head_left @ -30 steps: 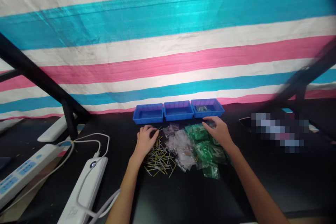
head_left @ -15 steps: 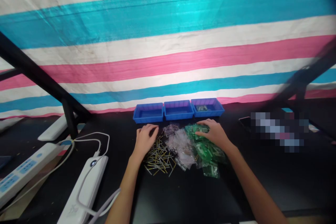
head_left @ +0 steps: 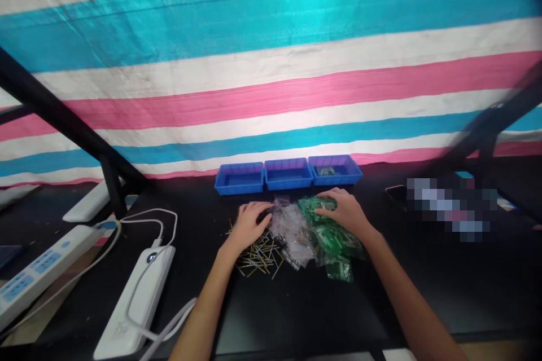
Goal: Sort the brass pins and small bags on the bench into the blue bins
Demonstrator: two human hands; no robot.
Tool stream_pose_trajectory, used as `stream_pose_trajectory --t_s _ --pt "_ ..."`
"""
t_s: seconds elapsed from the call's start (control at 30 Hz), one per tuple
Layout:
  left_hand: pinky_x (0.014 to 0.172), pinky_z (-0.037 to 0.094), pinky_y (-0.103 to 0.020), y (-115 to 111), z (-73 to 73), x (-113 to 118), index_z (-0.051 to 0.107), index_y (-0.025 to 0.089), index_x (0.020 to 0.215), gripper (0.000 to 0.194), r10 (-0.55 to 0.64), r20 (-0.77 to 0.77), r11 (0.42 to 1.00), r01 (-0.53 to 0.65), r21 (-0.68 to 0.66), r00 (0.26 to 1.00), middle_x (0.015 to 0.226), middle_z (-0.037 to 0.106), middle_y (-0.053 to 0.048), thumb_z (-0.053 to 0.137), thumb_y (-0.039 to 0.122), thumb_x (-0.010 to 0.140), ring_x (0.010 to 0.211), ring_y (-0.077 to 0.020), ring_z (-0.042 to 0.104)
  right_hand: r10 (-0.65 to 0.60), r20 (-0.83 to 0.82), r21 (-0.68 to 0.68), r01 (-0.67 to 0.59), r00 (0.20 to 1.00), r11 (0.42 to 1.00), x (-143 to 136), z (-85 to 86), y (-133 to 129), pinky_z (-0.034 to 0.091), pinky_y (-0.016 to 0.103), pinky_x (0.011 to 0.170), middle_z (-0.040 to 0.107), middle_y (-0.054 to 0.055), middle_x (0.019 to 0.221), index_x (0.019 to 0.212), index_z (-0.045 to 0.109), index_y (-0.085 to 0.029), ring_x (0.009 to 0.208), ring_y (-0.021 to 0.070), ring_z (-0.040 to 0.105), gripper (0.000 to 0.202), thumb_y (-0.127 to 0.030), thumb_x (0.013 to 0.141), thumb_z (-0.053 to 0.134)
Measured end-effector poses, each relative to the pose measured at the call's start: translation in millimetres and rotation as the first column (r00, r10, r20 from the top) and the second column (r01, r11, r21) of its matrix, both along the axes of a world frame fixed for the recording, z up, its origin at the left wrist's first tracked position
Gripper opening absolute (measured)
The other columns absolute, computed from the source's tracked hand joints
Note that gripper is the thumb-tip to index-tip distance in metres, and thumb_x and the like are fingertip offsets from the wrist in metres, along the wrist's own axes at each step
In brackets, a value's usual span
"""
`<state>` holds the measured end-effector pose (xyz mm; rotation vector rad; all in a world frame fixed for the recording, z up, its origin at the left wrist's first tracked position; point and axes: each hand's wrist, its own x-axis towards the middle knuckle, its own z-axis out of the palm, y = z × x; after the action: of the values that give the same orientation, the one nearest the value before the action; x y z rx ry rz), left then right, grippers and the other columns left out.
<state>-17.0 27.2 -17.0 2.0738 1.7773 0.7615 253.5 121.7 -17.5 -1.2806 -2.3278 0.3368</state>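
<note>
My left hand [head_left: 249,227] reaches over a pile of thin silver and gold rods [head_left: 263,255]. Its thumb and fingers are apart and curved, with the tips at the left edge of a heap of small clear plastic bags [head_left: 292,232]. On the other side, my right hand [head_left: 348,213] rests at the upper part of a heap of green plastic bags [head_left: 332,240], thumb and fingers spread around some of them. I see nothing gripped in either hand. What lies under the fingertips is partly hidden.
Behind the heaps stand three blue trays in a row: left [head_left: 239,185], middle [head_left: 288,181] and right [head_left: 345,179], the last holding small bags. At left lie a white power bank [head_left: 138,299] with cables and a power strip [head_left: 46,265]. A phone [head_left: 397,197] lies at right.
My left hand has moved right, from the rods' upper left to the edge of the clear bags. My right hand stays at the green bags, almost unmoved.
</note>
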Motion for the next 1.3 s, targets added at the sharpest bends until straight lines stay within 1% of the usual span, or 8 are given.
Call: stream_pose_trajectory --t_s 0.37,0.57,0.63,0.73,0.83,0.9,1.17,1.3 --pt "0.093 0.030 -0.037 -1 4.2 -2 0.057 0.026 0.107 0.027 0.058 -0.010 0.996 -0.057 0.063 0.998 0.106 0.062 -0.003 0.037 0.024 0.088 0.104 -0.0174 0.053 -0.055 -0.137 0.028 0.060 0.989 0.998 -5 8.6 -6 0.043 0.033 0.072 0.064 0.004 0.087 0.091 0.066 -0.026 0.085 0.0237 0.057 0.029 -0.045 0.069 0.065" --pt "0.087 0.039 -0.031 -6 18.6 24 0.059 0.023 0.102 0.024 0.060 0.334 0.983 -0.113 0.143 0.941 0.104 0.060 -0.005 0.053 0.031 0.081 0.096 -0.0172 0.056 -0.156 -0.491 -0.160 0.087 0.857 0.983 -19 20.5 -16 0.047 0.030 0.066 0.066 0.004 0.078 0.082 0.066 -0.019 0.072 0.0195 0.060 0.033 -0.048 0.066 0.066" --pt "0.084 0.041 -0.029 -10 20.7 37 0.058 0.022 0.104 0.027 0.037 0.450 0.991 -0.091 0.099 0.892 0.097 0.062 -0.004 0.056 0.033 0.079 0.088 -0.0159 0.057 -0.174 -0.534 -0.291 0.014 0.828 0.957 -26 24.7 -23 0.046 0.027 0.056 0.066 0.004 0.073 0.084 0.065 -0.018 0.060 0.0158 0.057 0.035 -0.048 0.066 0.066" --pt "0.077 0.043 -0.027 -16 19.5 54 0.061 0.019 0.100 0.028 0.049 0.578 0.998 -0.062 0.002 0.814 0.082 0.064 -0.002 0.060 0.033 0.075 0.077 -0.0147 0.058 -0.092 -0.615 -0.449 -0.252 0.783 0.857 -37 29.4 -36 0.044 0.023 0.045 0.065 0.003 0.076 0.091 0.064 -0.017 0.047 0.0089 0.050 0.035 -0.045 0.070 0.063" --pt "0.069 0.043 -0.025 -19 15.8 62 0.064 0.016 0.084 0.019 0.079 0.648 0.997 -0.056 -0.056 0.757 0.076 0.064 -0.001 0.062 0.032 0.074 0.071 -0.0137 0.056 0.024 -0.706 -0.475 -0.499 0.707 0.725 -45 32.0 -47 0.047 0.023 0.048 0.064 0.004 0.083 0.092 0.062 -0.018 0.056 0.0100 0.055 0.031 -0.040 0.071 0.064" --pt "0.068 0.043 -0.024 -20 14.3 62 0.065 0.015 0.078 0.017 0.081 0.679 0.997 -0.055 -0.060 0.730 0.075 0.064 -0.002 0.062 0.031 0.074 0.071 -0.0135 0.055 0.079 -0.721 -0.462 -0.562 0.689 0.686 -48 31.9 -50 0.049 0.023 0.053 0.063 0.004 0.085 0.092 0.063 -0.018 0.066 0.0127 0.057 0.029 -0.037 0.070 0.066" --pt "0.069 0.044 -0.025 -17 13.4 60 0.062 0.016 0.084 0.018 0.140 0.789 0.987 -0.144 -0.067 0.598 0.077 0.064 -0.002 0.065 0.029 0.072 0.072 -0.0141 0.057 -0.040 -0.692 -0.453 -0.391 0.721 0.801 -49 15.7 -46 0.047 0.023 0.051 0.062 0.002 0.072 0.095 0.064 -0.018 0.059 0.0116 0.055 0.033 -0.035 0.067 0.069" --pt "0.070 0.044 -0.026 -17 12.8 61 0.061 0.017 0.082 0.014 0.133 0.757 0.984 -0.179 -0.022 0.639 0.076 0.064 -0.001 0.064 0.027 0.073 0.073 -0.0147 0.058 0.029 -0.715 -0.352 -0.395 0.699 0.849 -50 18.2 -47 0.044 0.021 0.047 0.062 0.004 0.081 0.090 0.067 -0.020 0.070 0.0142 0.057 0.023 -0.032 0.070 0.067"
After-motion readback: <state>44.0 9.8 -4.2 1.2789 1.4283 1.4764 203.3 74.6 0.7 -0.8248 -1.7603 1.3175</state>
